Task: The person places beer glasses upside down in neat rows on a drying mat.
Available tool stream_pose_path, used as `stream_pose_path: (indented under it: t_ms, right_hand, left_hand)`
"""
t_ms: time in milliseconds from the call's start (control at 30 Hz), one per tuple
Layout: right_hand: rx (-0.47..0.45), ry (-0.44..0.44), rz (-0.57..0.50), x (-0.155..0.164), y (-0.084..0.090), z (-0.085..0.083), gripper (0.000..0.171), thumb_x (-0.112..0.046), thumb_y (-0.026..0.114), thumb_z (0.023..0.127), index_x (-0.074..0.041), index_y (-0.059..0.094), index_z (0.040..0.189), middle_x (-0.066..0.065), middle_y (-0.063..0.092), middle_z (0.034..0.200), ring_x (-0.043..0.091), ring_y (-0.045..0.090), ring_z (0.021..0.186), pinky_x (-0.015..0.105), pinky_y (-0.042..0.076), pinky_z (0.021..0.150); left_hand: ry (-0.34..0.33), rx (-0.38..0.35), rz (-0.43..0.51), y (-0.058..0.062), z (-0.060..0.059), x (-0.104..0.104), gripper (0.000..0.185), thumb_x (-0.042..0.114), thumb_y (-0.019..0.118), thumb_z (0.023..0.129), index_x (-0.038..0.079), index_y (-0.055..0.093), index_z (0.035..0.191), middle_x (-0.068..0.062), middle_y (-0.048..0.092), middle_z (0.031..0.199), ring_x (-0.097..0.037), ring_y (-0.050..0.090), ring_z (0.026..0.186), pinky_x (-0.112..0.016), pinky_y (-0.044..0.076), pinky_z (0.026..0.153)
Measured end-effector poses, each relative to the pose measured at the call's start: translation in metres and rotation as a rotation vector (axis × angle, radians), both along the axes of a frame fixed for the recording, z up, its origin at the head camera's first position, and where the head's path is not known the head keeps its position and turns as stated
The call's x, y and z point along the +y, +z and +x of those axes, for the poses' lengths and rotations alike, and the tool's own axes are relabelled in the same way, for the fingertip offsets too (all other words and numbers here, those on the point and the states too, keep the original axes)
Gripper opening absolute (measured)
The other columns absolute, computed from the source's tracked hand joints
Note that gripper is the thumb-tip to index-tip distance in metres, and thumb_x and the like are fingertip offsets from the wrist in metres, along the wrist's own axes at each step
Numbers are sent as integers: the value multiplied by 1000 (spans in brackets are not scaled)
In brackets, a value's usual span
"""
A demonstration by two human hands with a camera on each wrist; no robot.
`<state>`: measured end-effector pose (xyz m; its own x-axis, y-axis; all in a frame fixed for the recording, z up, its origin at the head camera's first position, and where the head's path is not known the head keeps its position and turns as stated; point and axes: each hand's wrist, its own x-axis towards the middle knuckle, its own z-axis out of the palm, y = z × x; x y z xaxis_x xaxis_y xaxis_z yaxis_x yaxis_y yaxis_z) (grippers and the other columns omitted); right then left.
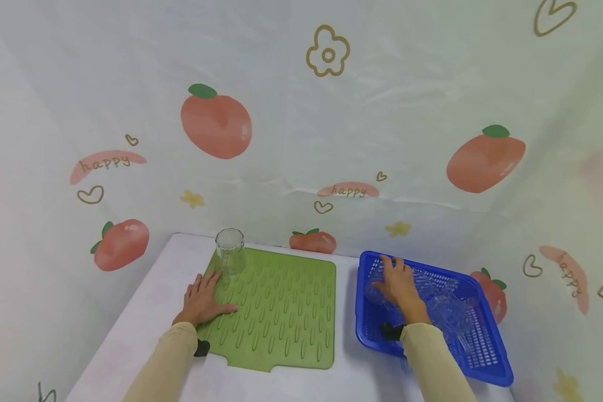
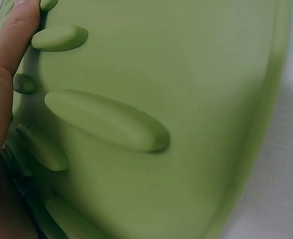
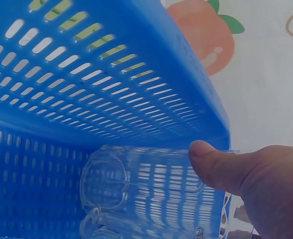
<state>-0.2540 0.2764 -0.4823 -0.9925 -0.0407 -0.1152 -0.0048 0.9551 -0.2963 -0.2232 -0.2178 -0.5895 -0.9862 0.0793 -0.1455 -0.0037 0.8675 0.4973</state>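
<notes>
Glass (image 3: 141, 194) in basket (image 1: 487, 357), gripped by right hand (image 1: 399, 287).

Both arms wear long beige sleeves, the left sleeve (image 1: 163, 363) and the right sleeve (image 1: 434, 363), each ending in a plain cuff at the wrist. A small black device sits under each wrist: one by the left cuff (image 1: 201, 348), one by the right cuff (image 1: 392, 331). Both hands are bare, without rings or gloves.
</notes>
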Motion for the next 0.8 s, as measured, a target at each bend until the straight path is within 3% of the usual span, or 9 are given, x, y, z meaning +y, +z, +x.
stream_pose_path:
  t_ms: [233,567,800]
  right_hand:
    - [38,15,-13,1,6,3,77,-20,72,95,2,29,155,42,27,152,67,28,137,75,36,108]
    - [22,-8,-30,-3,20,5,77,-23,71,96,-3,28,157,38,26,154,63,26,141,73,41,105]
    - [22,-17,-45,-3,29,10,78,-23,72,96,-5,29,158,37,24,155,61,25,141,72,45,101]
  left_hand:
    - [-4,-3,5,0,-1,0,118,61,81,77,4,23,161,-25,14,169,-59,4,152,-77,9,119]
    - [-5,-1,18,3,1,1,117,60,82,77,3,23,161,-26,14,169,-59,4,152,-77,8,119]
    - [-5,23,33,-2,0,-2,122,65,81,74,3,24,161,-27,16,168,-60,4,152,-77,8,118]
